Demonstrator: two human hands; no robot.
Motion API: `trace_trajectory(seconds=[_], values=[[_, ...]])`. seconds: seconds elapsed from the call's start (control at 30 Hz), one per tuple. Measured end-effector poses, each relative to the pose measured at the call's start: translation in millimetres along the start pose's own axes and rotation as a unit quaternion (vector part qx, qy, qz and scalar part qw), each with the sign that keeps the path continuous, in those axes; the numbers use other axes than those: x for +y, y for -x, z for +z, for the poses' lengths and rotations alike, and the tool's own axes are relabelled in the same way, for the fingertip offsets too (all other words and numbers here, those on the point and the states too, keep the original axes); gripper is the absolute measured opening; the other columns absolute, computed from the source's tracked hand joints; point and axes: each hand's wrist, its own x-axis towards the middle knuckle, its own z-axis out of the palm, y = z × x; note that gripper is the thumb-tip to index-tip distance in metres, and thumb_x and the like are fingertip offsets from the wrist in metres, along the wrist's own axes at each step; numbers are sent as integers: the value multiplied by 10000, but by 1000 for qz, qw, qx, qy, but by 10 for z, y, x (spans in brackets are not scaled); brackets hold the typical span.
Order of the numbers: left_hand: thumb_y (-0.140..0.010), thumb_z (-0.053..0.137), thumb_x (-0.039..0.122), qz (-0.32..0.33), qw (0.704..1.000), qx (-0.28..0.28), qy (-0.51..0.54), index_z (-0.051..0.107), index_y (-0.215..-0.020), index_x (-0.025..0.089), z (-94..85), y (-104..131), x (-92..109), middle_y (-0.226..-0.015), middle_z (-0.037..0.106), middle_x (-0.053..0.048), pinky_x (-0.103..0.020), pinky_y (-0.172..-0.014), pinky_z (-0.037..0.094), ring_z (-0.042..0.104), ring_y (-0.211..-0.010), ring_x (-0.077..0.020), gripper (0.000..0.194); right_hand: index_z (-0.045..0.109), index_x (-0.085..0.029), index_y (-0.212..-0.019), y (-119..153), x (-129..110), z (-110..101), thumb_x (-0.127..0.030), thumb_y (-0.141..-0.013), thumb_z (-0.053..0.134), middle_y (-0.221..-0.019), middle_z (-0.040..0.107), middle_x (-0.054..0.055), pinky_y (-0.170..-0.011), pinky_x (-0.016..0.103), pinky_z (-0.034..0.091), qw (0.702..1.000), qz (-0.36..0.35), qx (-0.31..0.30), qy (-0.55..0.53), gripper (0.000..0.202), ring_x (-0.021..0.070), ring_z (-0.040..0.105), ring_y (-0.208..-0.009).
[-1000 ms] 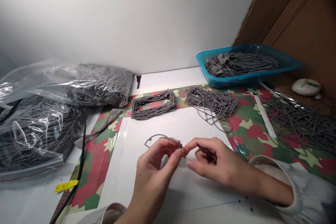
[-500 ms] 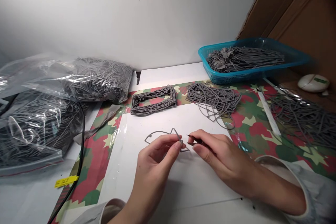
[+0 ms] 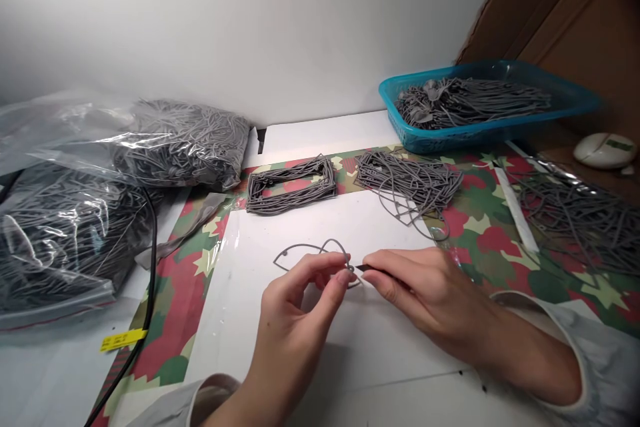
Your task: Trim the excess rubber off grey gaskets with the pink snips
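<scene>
A thin grey bent strand (image 3: pixel 300 247) is pinched between the thumb and forefinger of my left hand (image 3: pixel 305 307), its loops sticking out to the left over the white sheet. My right hand (image 3: pixel 425 293) grips dark tweezers (image 3: pixel 364 267), their tips close together beside the strand at my left fingertips. Whether the tips touch the strand is too small to tell. Behind my hands lie a rectangular ring of grey strands (image 3: pixel 255 197) and a loose heap of grey strands (image 3: pixel 410 180).
Clear bags (image 3: pixel 185 140) of grey pieces fill the left, beside a black cable (image 3: pixel 153 240) with a yellow tag. At the right are a blue basket (image 3: pixel 440 137) of strands, a white mouse (image 3: pixel 605 150), a tangle (image 3: pixel 585 220) of grey strands and a cardboard wall (image 3: pixel 570 20).
The tweezers' tips have closed together and moved nearer my left fingertips. The strand's upper bend now looks rounder. The whole view has shifted slightly.
</scene>
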Motion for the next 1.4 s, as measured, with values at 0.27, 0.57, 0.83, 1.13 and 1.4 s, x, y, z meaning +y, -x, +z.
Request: trace_trajectory(seconds=[0.27,0.57,0.83,1.13,1.4], values=[[-831,663,285,34,998,5,-44,719,-864,250,2,-3,-5,-827,711,2,-213,-678,510,622,-752,-136,73,613,-165,-932,14,19,9,-306,-1027,340,-755,648,30,-592,262,375,998,-27,12,50,322,140,595,-664],[-830,662,277,39,998,2,-43,723,-856,245,-2,-10,4,-808,708,1,-215,-670,508,621,-735,-136,74,610,-165,-913,10,22,5,-296,-1021,360,-734,633,19,-579,266,362,998,-27,8,62,302,140,581,-645],[-828,659,289,25,999,3,-43,711,-812,226,3,0,21,-771,687,-5,-241,-664,488,600,-724,-149,83,618,-173,-934,22,26,9,-313,-1022,364,-717,620,12,-579,260,348,998,-27,7,55,304,131,563,-632],[-830,658,290,21,999,-3,-39,707,-801,241,-7,1,9,-759,670,10,-236,-662,470,583,-721,-140,75,615,-173,-901,19,34,13,-310,-1018,384,-687,581,-2,-568,262,324,997,-36,14,72,293,121,526,-611],[-839,659,275,21,999,-17,-25,712,-812,243,-7,-8,25,-763,673,14,-224,-671,472,591,-735,-134,68,624,-164,-910,14,48,27,-318,-1021,375,-686,575,-2,-569,272,315,996,-42,17,72,313,124,519,-612]])
